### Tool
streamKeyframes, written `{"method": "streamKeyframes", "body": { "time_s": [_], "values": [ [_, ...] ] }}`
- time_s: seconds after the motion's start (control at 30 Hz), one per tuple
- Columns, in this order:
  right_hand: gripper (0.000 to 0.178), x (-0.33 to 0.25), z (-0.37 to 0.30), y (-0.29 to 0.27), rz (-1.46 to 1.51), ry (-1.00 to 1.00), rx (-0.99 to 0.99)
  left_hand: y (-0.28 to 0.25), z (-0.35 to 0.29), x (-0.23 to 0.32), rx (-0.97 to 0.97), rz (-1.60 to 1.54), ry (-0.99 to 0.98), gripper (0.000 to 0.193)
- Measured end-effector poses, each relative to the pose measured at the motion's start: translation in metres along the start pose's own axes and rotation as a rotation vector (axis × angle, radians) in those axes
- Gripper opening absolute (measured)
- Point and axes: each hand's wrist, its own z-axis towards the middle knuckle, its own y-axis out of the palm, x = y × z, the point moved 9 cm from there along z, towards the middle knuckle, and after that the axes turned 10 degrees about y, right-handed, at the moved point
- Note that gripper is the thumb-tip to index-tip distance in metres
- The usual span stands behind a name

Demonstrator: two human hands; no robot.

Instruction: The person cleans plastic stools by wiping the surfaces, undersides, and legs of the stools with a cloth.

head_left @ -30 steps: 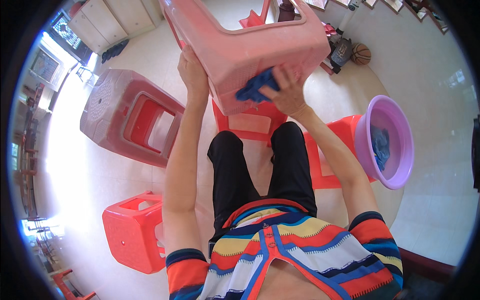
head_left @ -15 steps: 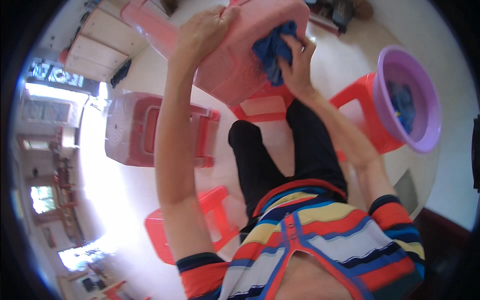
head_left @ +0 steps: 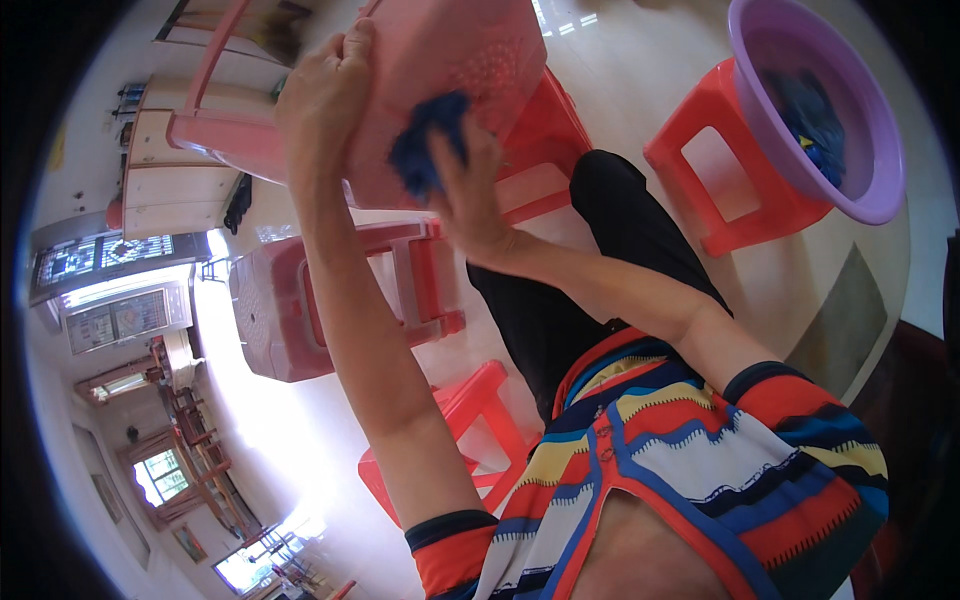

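A pale tiled floor (head_left: 640, 50) spreads beneath the scene, with bright glare on the left. Far right, a round purple plastic basin (head_left: 887, 150) holding dark cloth rests on a bright red plastic stool (head_left: 775, 205); to the left sits a dull pinkish-red plastic stool (head_left: 262, 305).

The pale red plastic stool (head_left: 435, 45) being wiped is tilted at the far centre, near another red plastic stool (head_left: 562, 120). The left hand (head_left: 325, 105) is clamped on its left edge, some fingers hidden. The right hand (head_left: 472, 185) presses a crumpled dark blue cloth (head_left: 412, 150) to the panel; motion blur means I cannot tell whether its fingers are together or apart.

Half a second ago the cloth covered the panel's right side; now it lies further left, leaving the raised dots uncovered, so the wiping seems to have reached another patch.
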Motion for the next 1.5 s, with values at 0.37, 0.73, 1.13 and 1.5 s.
{"method": "streamKeyframes", "body": {
  "time_s": [0.37, 0.73, 1.13, 1.5],
  "values": [
    [0.061, 0.087, 0.110, -0.028, 0.158, 0.041, 0.182, 0.007, 0.005, -0.007, -0.014, -0.082, -0.046, 0.056],
    [0.065, 0.053, -0.037, 0.024, 0.206, 0.424, -0.250, 0.008, 0.010, -0.012, -0.037, -0.047, -0.008, 0.057],
    [0.074, 0.026, 0.078, -0.017, 0.083, -0.228, 0.053, 0.000, 0.002, -0.008, 0.032, -0.040, 0.033, 0.055],
    [0.069, 0.028, -0.011, 0.017, 0.169, 0.218, -0.164, 0.005, 0.004, -0.011, 0.000, -0.060, -0.030, 0.054]
  ]
}}
